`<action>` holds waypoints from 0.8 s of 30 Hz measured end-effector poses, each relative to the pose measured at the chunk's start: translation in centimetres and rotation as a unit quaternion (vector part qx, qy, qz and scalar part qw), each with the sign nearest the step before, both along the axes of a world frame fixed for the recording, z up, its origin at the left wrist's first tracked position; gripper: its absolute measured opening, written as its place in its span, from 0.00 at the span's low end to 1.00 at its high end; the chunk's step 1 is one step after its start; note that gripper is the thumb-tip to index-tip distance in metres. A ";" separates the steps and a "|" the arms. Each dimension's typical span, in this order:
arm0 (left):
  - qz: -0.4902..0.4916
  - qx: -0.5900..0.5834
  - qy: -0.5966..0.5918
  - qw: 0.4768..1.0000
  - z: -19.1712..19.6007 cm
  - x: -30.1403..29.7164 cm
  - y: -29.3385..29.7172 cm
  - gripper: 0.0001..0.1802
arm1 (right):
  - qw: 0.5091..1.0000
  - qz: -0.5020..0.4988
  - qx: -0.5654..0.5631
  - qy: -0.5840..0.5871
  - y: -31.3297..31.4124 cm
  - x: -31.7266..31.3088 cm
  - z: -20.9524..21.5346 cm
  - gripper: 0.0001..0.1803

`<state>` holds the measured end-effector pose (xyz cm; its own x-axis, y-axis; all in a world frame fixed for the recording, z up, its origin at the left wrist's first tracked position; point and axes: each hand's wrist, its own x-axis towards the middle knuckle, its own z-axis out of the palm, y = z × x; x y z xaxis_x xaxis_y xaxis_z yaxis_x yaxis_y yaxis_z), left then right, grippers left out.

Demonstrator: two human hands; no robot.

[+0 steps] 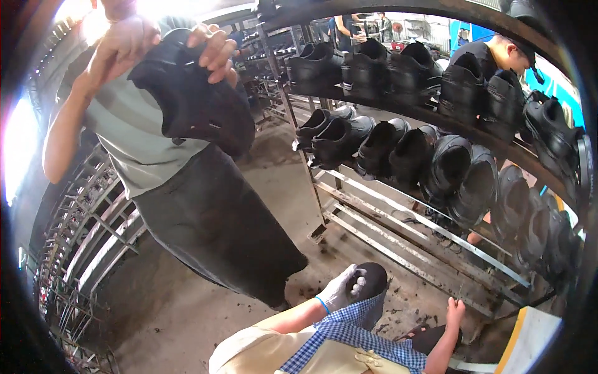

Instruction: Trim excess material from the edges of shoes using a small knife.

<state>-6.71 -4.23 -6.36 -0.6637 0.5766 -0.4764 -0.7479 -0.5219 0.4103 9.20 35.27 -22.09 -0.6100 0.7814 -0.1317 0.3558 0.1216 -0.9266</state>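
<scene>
My left hand (343, 290), in a pale glove with a blue band at the wrist, rests by my dark-clad knee (375, 280). Its fingers are curled in, and whatever they may hold is hidden. To the right, my bare right hand (456, 305) is closed in a pinch, with a thin sliver hardly visible at the fingertips. A blue checked cloth (349, 330) lies across my lap. In front of me at left, a standing person in a grey shirt holds up a black shoe (199, 93) with both hands.
A metal rack (398, 215) at right carries rows of black shoes (451, 163). Behind it another person in a dark cap (520, 50) bends down. Curved metal racks (93, 243) line the left. Dark scraps litter the floor (398, 311). A white panel with a yellow edge (529, 343) stands at lower right.
</scene>
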 end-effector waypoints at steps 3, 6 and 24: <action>-0.011 0.009 0.014 1.000 -0.4 -0.3 -0.4 0.18 | 1.000 -0.004 -0.007 0.010 0.2 -0.3 -0.3 0.20; -0.015 0.005 0.016 1.000 0.1 -0.8 -0.2 0.18 | 1.000 0.005 0.013 0.017 0.6 -0.3 -0.9 0.20; 0.040 -0.093 0.251 0.963 5.2 -1.0 -1.5 0.17 | 0.999 0.024 -0.010 -0.046 -0.9 -0.1 1.5 0.22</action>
<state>-7.70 -5.69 -1.13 -0.8761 0.4493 -0.1748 -0.3919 -0.4524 0.8011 9.12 34.41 -20.59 -0.6317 0.7480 -0.2035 0.4336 0.1233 -0.8926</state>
